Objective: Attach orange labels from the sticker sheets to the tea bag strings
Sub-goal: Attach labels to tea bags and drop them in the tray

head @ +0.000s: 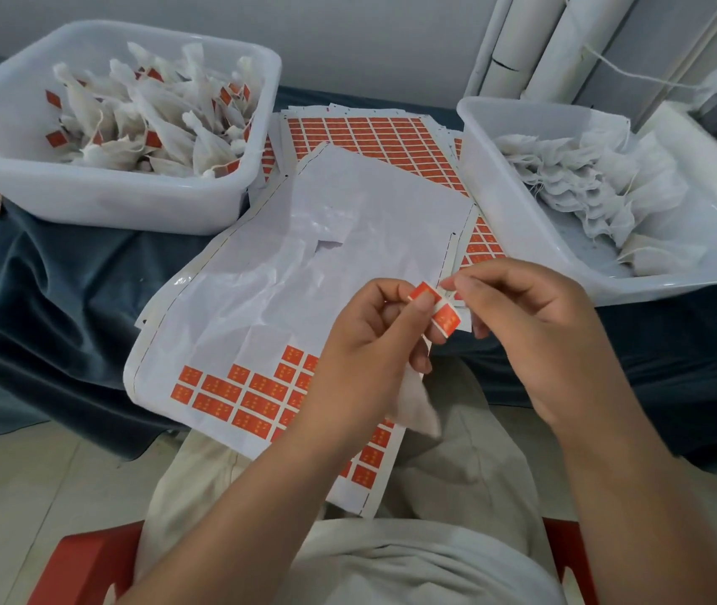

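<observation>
Orange label is being folded between both hands in the head view: the left hand is pinching it with thumb and forefinger closed, a tea bag dangling beneath, while the right hand is nipping its far edge above the part-used sticker sheet. Pressing the halves together over the string, too thin to make out, is probably next, then dropping the bag in the left bin of labelled bags.

Both forearms reach forward, hands raised close together at centre. Left hand pinches with thumb over curled fingers. Right hand pinches at its fingertips, palm leftward.
</observation>
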Motion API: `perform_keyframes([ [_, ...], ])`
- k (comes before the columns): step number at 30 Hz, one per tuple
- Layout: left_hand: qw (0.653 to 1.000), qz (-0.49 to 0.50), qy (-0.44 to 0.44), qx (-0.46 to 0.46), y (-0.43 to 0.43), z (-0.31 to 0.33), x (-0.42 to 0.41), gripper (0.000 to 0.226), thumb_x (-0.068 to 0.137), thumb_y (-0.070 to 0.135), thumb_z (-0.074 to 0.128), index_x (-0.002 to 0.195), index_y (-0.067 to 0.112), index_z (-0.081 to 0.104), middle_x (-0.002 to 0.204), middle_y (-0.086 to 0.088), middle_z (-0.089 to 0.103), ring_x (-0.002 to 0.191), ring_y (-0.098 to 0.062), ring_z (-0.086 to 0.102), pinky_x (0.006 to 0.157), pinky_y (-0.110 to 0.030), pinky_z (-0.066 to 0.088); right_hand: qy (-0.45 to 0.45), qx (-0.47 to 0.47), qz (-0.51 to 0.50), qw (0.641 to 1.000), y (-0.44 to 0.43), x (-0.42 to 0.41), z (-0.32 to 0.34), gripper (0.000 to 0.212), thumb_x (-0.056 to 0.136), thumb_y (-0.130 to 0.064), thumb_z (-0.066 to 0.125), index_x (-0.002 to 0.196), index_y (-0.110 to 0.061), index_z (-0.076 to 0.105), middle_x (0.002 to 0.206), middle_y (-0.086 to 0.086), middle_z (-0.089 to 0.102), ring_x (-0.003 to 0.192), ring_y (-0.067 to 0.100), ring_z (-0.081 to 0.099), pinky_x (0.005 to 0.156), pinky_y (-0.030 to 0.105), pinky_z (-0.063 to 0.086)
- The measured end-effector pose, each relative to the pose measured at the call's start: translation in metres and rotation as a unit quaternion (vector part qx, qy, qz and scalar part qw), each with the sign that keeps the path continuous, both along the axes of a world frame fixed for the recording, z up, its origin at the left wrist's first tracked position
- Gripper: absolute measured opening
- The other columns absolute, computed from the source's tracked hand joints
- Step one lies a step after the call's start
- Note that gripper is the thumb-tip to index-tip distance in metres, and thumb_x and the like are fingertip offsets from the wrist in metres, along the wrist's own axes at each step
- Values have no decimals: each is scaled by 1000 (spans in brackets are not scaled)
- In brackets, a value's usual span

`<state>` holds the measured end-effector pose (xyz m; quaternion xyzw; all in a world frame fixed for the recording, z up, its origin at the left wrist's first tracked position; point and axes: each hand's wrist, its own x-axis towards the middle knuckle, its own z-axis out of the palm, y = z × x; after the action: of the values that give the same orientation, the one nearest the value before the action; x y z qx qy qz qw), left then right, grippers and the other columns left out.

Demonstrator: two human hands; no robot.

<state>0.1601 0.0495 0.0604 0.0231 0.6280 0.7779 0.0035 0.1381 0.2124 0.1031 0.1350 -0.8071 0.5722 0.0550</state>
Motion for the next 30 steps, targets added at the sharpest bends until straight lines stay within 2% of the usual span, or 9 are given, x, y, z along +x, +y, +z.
perform_keyframes([
  [3, 999, 28, -17, -4, 1, -1, -1, 22, 105, 42, 58, 102, 23, 68, 84, 5, 78, 62, -5, 66, 65, -10, 52, -15, -13, -20, 1000, -2, -1, -4, 15, 97, -34, 65, 96, -34, 80, 83, -14, 74, 77, 1, 69, 68, 12, 53],
  [10, 999, 38, -18, -10, 1, -3, -4, 18, 101, 37, 66, 102, 20, 69, 86, 7, 80, 70, -7, 73, 65, -11, 53, -31, 0, -39, 999, -4, -4, -11, 14, 102, -33, 66, 100, -35, 79, 99, -12, 77, 94, 8, 73, 76, 16, 57],
  [13, 999, 43, -8, -7, 0, -2, -5, 13, 100, 34, 69, 98, 20, 71, 85, 8, 80, 77, -8, 76, 67, -11, 54, -37, 15, -40, 998, -4, -5, -12, 14, 103, -30, 65, 102, -34, 79, 97, -14, 77, 93, 8, 74, 75, 20, 61],
  [16, 999, 45, -5, -6, 0, -2, -4, 12, 99, 35, 69, 95, 25, 74, 85, 9, 79, 75, -5, 74, 66, -10, 53, -43, 14, -47, 998, -3, -7, -13, 13, 103, -30, 66, 102, -34, 78, 98, -18, 77, 94, 5, 74, 73, 18, 60],
  [22, 999, 32, -30, 10, -1, 0, -4, 25, 92, 51, 64, 95, 30, 77, 89, 6, 80, 67, -5, 68, 64, -13, 51, -43, 26, -41, 998, -4, -9, -15, 14, 103, -29, 65, 99, -37, 76, 96, -21, 76, 95, 2, 72, 75, 16, 59],
  [25, 998, 44, -46, -3, 0, -2, -5, 21, 99, 43, 66, 99, 24, 73, 90, 7, 78, 70, -8, 71, 62, -14, 52, -26, 17, -28, 999, -4, -8, -13, 15, 104, -28, 63, 100, -35, 77, 95, -16, 77, 93, 7, 74, 75, 17, 59],
  [30, 995, 83, -46, -19, 1, -5, -7, 16, 96, 40, 72, 95, 24, 72, 81, 8, 74, 67, -7, 70, 60, -12, 50, -29, 10, -6, 1000, -5, -6, -13, 16, 105, -24, 61, 104, -29, 76, 95, -13, 78, 91, 11, 76, 76, 19, 60],
])
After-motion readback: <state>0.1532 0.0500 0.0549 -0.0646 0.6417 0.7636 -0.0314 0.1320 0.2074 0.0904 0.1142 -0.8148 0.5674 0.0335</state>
